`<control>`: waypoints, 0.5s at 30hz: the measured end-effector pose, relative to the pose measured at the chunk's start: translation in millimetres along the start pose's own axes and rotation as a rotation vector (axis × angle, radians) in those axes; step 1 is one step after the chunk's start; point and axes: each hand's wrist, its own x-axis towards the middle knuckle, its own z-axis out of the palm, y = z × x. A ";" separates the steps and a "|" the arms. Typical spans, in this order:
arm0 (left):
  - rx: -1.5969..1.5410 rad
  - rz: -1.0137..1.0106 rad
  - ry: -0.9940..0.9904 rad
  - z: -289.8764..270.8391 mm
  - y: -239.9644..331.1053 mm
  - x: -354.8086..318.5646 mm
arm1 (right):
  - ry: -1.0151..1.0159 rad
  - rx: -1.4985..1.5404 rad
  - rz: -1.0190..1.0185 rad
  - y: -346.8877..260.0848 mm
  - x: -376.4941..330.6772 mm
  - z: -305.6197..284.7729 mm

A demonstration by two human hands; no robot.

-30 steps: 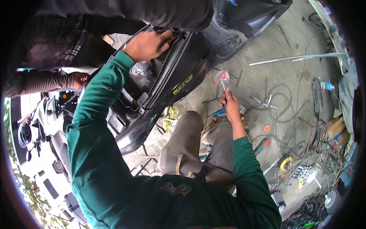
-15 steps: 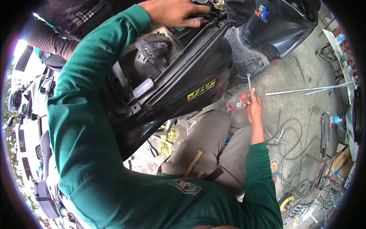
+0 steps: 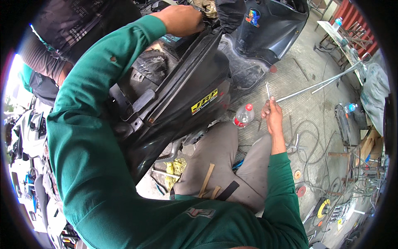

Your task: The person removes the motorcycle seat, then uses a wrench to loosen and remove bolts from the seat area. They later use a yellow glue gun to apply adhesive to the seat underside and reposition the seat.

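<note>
A black scooter body [image 3: 174, 112] with a yellow-and-black sticker stands before me, its inner frame and a crumpled dark plastic piece [image 3: 151, 62] exposed. My left hand [image 3: 180, 20] rests at the far end of the open body, its fingers curled down; what they grip is hidden. Below that wrist lies a dark box with a teal top [image 3: 172, 38]. Between the fingers of my right hand [image 3: 273, 118] is a slim metal wrench [image 3: 267, 89], pointing up and away over the floor. A clear plastic bottle with a red cap [image 3: 244, 116] stands just left of that hand.
Another person [image 3: 41, 54] in dark clothing is close at the upper left. Long metal rods [image 3: 319, 85] reach across the right, above cables [image 3: 309, 141] on the concrete floor [image 3: 290, 74]. Sockets [image 3: 342, 211] lie at the lower right; pliers [image 3: 158, 186] lie by my leg.
The view has swung right, shifting the scooter leftward. My left hand's fingers have curled further down. My right hand, wrench still held, now appears clear of the bottle it overlapped before.
</note>
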 end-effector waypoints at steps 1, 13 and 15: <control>-0.003 0.008 -0.002 -0.7 -2.9 -1.7 | -0.031 0.004 -0.018 0.1 -1.5 2.0; 0.086 0.066 0.056 11.0 -6.7 -6.6 | -0.034 0.000 -0.033 -9.0 -15.1 11.9; 0.098 0.062 0.104 6.9 -5.8 -5.6 | -0.020 0.006 -0.032 -10.1 -15.7 14.0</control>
